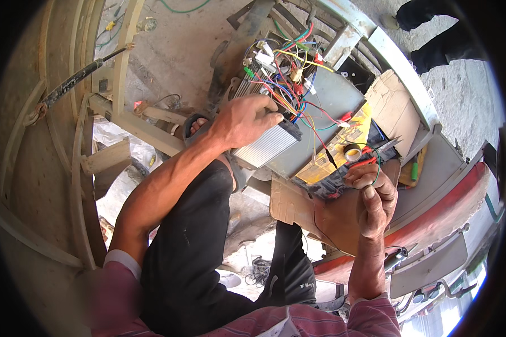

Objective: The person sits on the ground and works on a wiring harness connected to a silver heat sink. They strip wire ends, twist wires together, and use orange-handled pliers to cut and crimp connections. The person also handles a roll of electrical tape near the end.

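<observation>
A silver finned metal box [267, 147], which looks like a motor controller, lies on the grey metal plate at the centre. My left hand [243, 122] is over its upper part, fingers curled beside the wires; whatever they grip is hidden. Beyond it spreads a tangle of coloured wires [298, 92] with white, red and green connectors. To the right, my right hand [375, 196] is raised with fingers pinched on a thin green wire [379, 164]. Just past that hand are a tape roll [352, 153] and red-handled pliers [364, 163], on or beside a yellow-and-black battery-like block [334, 154].
Cardboard pieces [298, 203] lie near the block, with another cardboard sheet [393, 104] farther right. A pale metal frame [402, 70] curves around the work area. A green-handled tool [414, 170] lies at right. Another person's dark-clothed legs [444, 39] stand at the far right.
</observation>
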A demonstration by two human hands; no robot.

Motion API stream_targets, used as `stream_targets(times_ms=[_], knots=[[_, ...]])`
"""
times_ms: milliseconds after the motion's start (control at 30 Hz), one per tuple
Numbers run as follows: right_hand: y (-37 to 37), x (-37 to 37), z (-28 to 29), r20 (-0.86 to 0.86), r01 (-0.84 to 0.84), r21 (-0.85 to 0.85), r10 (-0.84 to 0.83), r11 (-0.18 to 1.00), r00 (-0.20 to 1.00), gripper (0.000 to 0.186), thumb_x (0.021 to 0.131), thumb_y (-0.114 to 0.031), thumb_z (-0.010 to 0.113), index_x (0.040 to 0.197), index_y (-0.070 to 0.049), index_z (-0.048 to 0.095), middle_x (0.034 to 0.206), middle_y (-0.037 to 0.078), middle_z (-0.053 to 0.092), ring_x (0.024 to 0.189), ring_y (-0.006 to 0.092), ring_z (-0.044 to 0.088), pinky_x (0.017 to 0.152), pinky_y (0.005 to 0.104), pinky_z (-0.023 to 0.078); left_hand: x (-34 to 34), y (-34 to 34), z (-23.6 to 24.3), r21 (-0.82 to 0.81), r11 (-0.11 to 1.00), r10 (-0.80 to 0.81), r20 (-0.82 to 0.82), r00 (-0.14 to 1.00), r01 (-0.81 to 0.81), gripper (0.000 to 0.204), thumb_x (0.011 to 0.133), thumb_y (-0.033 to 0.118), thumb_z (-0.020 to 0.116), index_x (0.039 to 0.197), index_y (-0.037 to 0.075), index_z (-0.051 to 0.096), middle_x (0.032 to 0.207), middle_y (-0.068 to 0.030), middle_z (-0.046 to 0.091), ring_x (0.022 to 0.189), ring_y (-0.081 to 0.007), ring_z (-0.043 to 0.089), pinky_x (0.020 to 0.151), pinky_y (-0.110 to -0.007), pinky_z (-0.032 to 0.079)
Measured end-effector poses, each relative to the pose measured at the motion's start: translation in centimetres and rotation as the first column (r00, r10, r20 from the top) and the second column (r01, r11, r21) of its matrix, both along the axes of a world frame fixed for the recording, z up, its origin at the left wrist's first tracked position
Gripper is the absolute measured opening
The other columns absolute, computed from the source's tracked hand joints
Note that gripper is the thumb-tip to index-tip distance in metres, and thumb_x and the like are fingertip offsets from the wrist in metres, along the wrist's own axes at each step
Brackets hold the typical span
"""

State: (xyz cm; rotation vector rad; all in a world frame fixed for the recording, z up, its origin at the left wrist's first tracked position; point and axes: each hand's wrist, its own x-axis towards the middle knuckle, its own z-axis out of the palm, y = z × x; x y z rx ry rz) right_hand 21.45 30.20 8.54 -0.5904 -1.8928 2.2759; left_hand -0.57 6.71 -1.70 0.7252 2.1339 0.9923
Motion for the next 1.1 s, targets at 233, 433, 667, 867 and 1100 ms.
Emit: stream_targets(times_ms=[233,433,667,867,1100], knots=[[-0.1,0.4,0.8,-0.011,-0.021,0.094,0.022,0.995,1.0,0.023,0.099,-0.018,0.064,0.095,0.004,0.07,0.103,0.019,0.069,0.1,0.0272,0.064,0.093,0.0413,0.053,0.2,2.2,-1.1,-0.112,0.986,0.136,0.124,0.983,-0.122,0.034,0.101,0.028,0.071,0.12,0.0,0.074,0.111,-0.0106,0.075,0.097,-0.0212,0.07,0.089,-0.036,0.056],[-0.6,1.3,0.6,0.021,0.01,0.051,-0.011,0.999,1.0,0.025,0.096,-0.019,0.067,0.095,0.005,0.073,0.103,0.02,0.072,0.1,0.0279,0.067,0.092,0.0413,0.054,0.3,3.3,-2.0,0.241,0.882,0.161,0.652,0.741,-0.405,0.037,0.098,0.025,0.073,0.128,0.003,0.072,0.121,-0.0061,0.074,0.116,-0.0159,0.064,0.104,-0.033,0.047],[-0.9,2.1,0.4,0.034,0.005,0.04,-0.006,0.999,0.999,0.024,0.095,-0.018,0.067,0.095,0.005,0.073,0.102,0.02,0.071,0.099,0.0269,0.067,0.092,0.0401,0.054,0.5,4.4,-1.5,0.173,0.786,0.242,0.797,0.554,-0.593,0.023,0.096,0.017,0.077,0.116,0.005,0.074,0.109,-0.0009,0.075,0.102,-0.0102,0.065,0.095,-0.031,0.049],[-1.0,2.7,-0.3,0.056,0.034,-0.025,-0.033,0.999,0.998,0.025,0.096,-0.019,0.067,0.095,0.005,0.073,0.103,0.019,0.071,0.1,0.0262,0.067,0.091,0.0398,0.054,1.0,2.2,-1.5,0.258,0.764,0.148,0.822,0.55,-0.591,0.027,0.095,0.011,0.075,0.121,0.003,0.072,0.114,-0.007,0.075,0.11,-0.0147,0.065,0.101,-0.033,0.049],[-0.3,3.8,-1.4,0.002,0.043,-0.005,-0.043,0.999,0.999,0.025,0.101,-0.02,0.062,0.097,0.003,0.069,0.102,0.019,0.068,0.1,0.0265,0.065,0.091,0.0405,0.055,1.9,-0.9,0.3,0.44,0.835,0.078,0.5,0.862,-0.331,0.019,0.095,0.013,0.075,0.11,0.002,0.072,0.119,-0.011,0.075,0.107,-0.0164,0.07,0.098,-0.033,0.054]])
